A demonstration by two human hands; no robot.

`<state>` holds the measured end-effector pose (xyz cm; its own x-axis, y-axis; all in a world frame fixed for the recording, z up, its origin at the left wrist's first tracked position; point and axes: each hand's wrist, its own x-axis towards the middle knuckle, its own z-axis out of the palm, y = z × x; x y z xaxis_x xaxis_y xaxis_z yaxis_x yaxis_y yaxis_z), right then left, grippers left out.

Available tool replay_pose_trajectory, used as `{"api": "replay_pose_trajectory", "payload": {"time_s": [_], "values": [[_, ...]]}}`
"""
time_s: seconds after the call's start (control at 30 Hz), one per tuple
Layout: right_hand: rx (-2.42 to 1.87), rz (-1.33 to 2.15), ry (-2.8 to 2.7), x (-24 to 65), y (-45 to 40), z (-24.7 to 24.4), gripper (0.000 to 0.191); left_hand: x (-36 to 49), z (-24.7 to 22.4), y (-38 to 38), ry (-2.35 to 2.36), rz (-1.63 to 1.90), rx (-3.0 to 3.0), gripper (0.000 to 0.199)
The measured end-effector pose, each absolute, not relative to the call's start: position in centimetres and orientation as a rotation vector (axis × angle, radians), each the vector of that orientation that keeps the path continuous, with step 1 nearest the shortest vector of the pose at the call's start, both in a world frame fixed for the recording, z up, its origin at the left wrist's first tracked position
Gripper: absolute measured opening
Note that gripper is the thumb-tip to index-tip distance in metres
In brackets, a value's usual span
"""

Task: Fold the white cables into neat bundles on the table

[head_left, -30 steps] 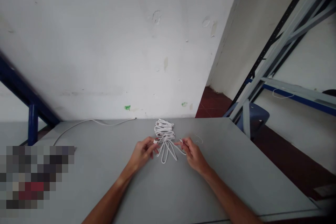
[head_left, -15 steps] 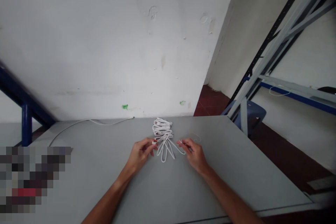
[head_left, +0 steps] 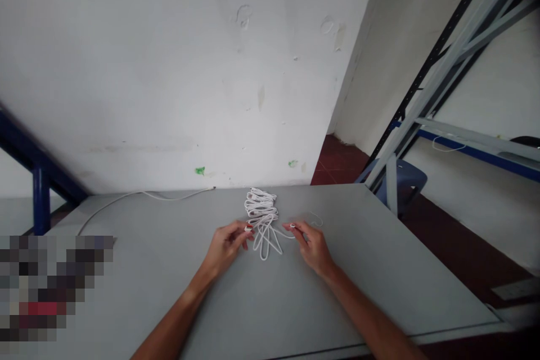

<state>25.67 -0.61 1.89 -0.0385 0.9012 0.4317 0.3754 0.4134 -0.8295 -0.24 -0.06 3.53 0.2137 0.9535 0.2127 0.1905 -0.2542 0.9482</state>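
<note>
Several bundled white cables (head_left: pixel 260 202) lie in a row on the grey table (head_left: pixel 169 292), near the wall. In front of them, a looser white cable (head_left: pixel 264 242) spreads in loops between my hands. My left hand (head_left: pixel 228 244) pinches a small white connector with red on it (head_left: pixel 248 228), left of the loops. Between the fingertips of my right hand (head_left: pixel 311 244) is another small white connector (head_left: pixel 292 226), with the cable running towards it from the loops.
A long white cable (head_left: pixel 156 198) runs along the table's back left. A thin clear loop (head_left: pixel 316 219) lies beyond my right hand. Blue frame parts (head_left: pixel 41 197) stand at the left, and a blue chair (head_left: pixel 405 180) is beyond the table at the right. The lower left is pixelated.
My right hand's fingertips have shifted slightly, and the cable leading to them is drawn up straighter. My left hand has barely moved. The camera view has shifted a little.
</note>
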Motion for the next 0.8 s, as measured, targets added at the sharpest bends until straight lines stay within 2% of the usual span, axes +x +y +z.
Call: {"api": "replay_pose_trajectory", "payload": {"time_s": [0.37,0.5,0.57,0.7,0.8], "values": [[-1.129,0.578,-1.654,25.8,-0.4,1.2,0.027,-0.2,3.7,0.0,1.094,1.115,1.649,0.032],[-1.150,0.501,-1.695,25.8,-0.3,1.2,0.026,-0.1,3.7,-0.3,1.228,1.065,1.744,0.036],[-1.215,0.431,-1.738,25.7,-0.2,1.2,0.026,0.2,3.7,-0.5,1.365,0.989,1.859,0.041],[-1.425,0.475,-1.807,25.0,0.0,1.2,0.027,1.4,3.4,-0.7,1.594,0.677,2.062,0.071],[-1.466,0.508,-1.842,24.2,0.1,1.1,0.027,2.3,3.2,-0.5,1.714,0.411,2.112,0.062]]}}
